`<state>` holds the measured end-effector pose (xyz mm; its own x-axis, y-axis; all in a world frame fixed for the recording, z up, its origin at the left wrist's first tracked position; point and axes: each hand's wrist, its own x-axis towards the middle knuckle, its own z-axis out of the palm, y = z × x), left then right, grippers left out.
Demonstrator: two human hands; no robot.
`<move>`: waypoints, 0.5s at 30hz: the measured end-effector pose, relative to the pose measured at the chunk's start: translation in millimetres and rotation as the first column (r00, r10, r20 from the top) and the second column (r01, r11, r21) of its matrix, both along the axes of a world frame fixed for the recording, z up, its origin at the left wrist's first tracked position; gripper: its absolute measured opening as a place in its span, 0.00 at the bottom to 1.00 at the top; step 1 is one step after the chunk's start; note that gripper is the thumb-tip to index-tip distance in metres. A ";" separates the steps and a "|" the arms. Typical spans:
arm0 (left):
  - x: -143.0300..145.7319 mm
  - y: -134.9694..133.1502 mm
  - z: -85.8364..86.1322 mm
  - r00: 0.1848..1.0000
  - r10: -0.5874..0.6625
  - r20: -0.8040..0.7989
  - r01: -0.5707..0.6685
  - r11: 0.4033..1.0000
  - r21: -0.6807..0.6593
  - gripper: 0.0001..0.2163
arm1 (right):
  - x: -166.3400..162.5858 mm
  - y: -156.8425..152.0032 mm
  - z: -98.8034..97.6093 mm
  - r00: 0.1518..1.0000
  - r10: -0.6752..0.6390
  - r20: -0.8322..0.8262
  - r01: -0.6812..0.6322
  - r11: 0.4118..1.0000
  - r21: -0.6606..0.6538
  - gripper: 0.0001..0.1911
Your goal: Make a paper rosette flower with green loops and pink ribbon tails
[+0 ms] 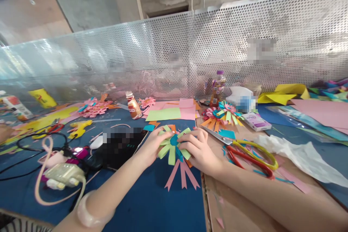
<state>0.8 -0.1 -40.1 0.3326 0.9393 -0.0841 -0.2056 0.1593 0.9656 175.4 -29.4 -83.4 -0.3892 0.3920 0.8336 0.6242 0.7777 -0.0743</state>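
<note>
Between my two hands is a paper flower (pixel 172 152) with light green looped petals, a teal centre and an orange piece behind it. Pink notched paper tails (pixel 182 177) hang from its lower side. My left hand (pixel 155 143) pinches the petals on the left. On the right, my right hand (pixel 198 148) has its fingers bent over the green petals near the centre. My fingers partly cover the upper petals. Right of my right hand lie scissors (pixel 251 154) with red and yellow handles, and a teal paper piece (pixel 227 134) sits by their blades.
A phone (pixel 122 148), a power strip with cables (pixel 65 175) and a yellow glue gun (pixel 80 128) lie left. Finished paper flowers (pixel 225 110), a drink bottle (pixel 133 105), coloured sheets (pixel 163 114) and a tissue (pixel 301 154) lie around. A perforated metal screen (pixel 168 40) stands behind.
</note>
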 end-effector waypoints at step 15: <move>0.0 -1.1 4.7 1.000 -0.009 0.019 0.009 1.000 -0.017 0.10 | 0.9 1.6 -2.0 1.000 -0.013 0.013 0.013 1.000 0.005 0.13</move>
<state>0.9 -1.2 -35.3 0.3425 0.9348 -0.0939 -0.2226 0.1779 0.9586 176.3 -27.8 -85.4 -0.3952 0.3924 0.8306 0.6348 0.7702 -0.0619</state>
